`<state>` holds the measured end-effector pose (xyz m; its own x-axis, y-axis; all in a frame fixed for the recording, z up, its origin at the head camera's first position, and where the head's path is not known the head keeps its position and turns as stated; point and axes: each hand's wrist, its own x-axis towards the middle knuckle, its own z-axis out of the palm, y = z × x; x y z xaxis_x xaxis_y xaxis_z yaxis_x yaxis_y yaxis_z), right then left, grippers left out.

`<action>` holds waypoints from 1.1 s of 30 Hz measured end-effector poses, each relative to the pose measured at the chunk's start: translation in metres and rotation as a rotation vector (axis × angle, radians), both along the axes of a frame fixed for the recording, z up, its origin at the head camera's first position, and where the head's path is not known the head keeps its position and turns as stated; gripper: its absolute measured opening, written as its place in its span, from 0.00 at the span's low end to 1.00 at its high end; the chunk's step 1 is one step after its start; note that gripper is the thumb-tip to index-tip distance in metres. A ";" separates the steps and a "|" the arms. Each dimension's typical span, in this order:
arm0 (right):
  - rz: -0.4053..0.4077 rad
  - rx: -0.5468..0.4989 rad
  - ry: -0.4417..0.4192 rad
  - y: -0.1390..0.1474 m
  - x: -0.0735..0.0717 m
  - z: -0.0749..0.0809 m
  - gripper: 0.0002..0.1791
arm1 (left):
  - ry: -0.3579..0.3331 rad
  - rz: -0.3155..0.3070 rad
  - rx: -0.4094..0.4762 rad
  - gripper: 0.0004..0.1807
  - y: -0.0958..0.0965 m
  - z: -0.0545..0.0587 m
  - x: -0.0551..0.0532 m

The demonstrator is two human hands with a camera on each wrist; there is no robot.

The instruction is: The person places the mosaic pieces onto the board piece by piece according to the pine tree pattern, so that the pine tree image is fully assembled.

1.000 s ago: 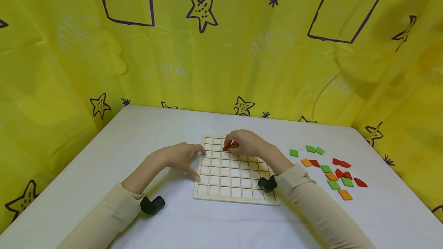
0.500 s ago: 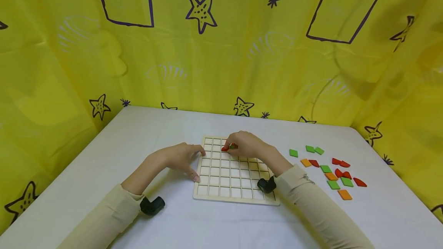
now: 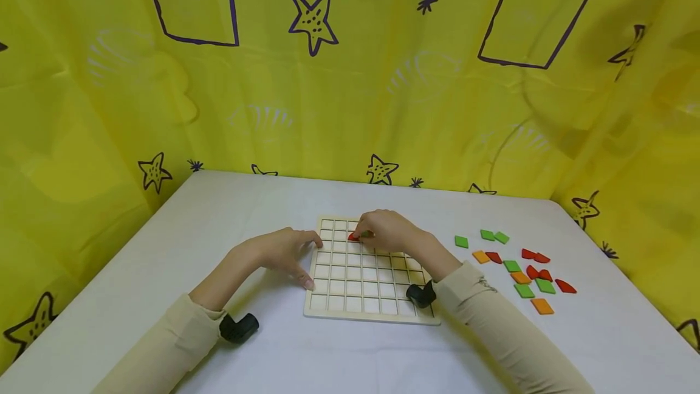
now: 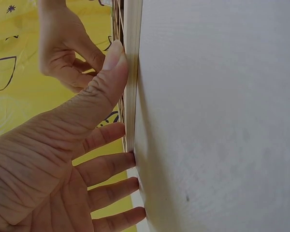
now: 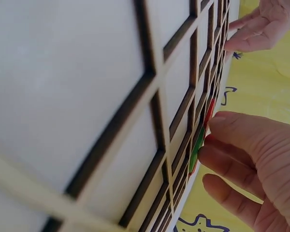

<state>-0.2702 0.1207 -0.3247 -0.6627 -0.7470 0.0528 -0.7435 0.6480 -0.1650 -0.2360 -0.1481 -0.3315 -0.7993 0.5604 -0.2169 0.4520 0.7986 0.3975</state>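
Note:
A pale wooden grid board (image 3: 339, 287) lies flat on the table. My left hand (image 3: 283, 253) rests at its left edge, fingers spread; the left wrist view shows the thumb (image 4: 111, 72) against the board's side. Over the far rows, my right hand (image 3: 387, 230) pinches a red curved tile (image 3: 352, 237) at a cell, its fingertips down at the grid. Beside that tile, a green tile (image 5: 197, 149) sits in the grid, partly covered by the fingers. A bit of red shows past the green tile in the right wrist view.
Loose tiles lie on the white table (image 3: 246, 199) right of the board: green squares (image 3: 461, 241), orange squares (image 3: 542, 306) and red curved pieces (image 3: 566, 286). A yellow patterned curtain (image 3: 350, 90) stands behind and at both sides.
The red tile in my right hand has shifted slightly left and down toward the grid. My left hand has stayed at the board's edge. The head view has shifted a little.

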 end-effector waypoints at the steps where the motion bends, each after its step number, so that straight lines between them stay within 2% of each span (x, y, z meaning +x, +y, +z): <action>1: 0.004 -0.010 -0.005 0.001 0.002 0.001 0.09 | -0.001 0.002 -0.001 0.41 0.000 0.000 0.000; 7: -0.024 -0.043 -0.026 0.013 0.013 0.005 0.10 | -0.001 0.006 -0.004 0.41 -0.001 0.001 0.000; 14: -0.030 -0.088 0.012 0.039 0.029 0.011 0.10 | -0.010 0.019 -0.015 0.40 0.000 0.004 0.000; 21: -0.104 -0.125 -0.017 0.067 0.049 0.020 0.11 | -0.011 0.006 -0.014 0.41 0.001 0.005 0.002; 33: -0.130 -0.137 0.024 0.115 0.079 0.020 0.11 | -0.022 0.011 -0.019 0.41 0.002 0.007 0.004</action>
<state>-0.1916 0.2353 -0.3046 -0.7507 -0.6396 0.1655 -0.6597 0.7118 -0.2413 -0.2324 -0.1461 -0.3249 -0.8004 0.5473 -0.2446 0.4347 0.8108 0.3919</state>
